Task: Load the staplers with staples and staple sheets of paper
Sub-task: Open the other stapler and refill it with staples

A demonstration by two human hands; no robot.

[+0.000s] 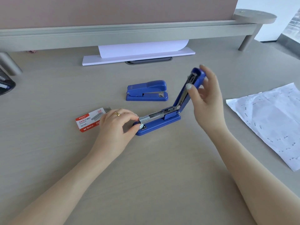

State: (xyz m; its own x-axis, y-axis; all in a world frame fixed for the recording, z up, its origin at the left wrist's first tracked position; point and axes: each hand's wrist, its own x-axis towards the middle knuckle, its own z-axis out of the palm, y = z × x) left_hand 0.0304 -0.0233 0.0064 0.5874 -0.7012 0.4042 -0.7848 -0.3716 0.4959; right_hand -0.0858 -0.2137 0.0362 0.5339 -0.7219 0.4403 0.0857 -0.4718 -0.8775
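Observation:
A blue stapler (159,123) lies in the middle of the desk with its lid swung up and the metal staple channel bare. My right hand (206,98) holds the raised lid near its tip. My left hand (116,125) pinches the front end of the channel, thumb on the base. A second blue stapler (146,90) sits shut just behind. A red and white staple box (88,121) lies beside my left hand, partly hidden by it, with a strip of staples poking out of its far end.
A sheet of paper (272,120) dotted with staples lies at the right edge. A stack of white paper (138,54) rests under the grey shelf (129,32) at the back. A black mesh holder (6,83) stands at the far left.

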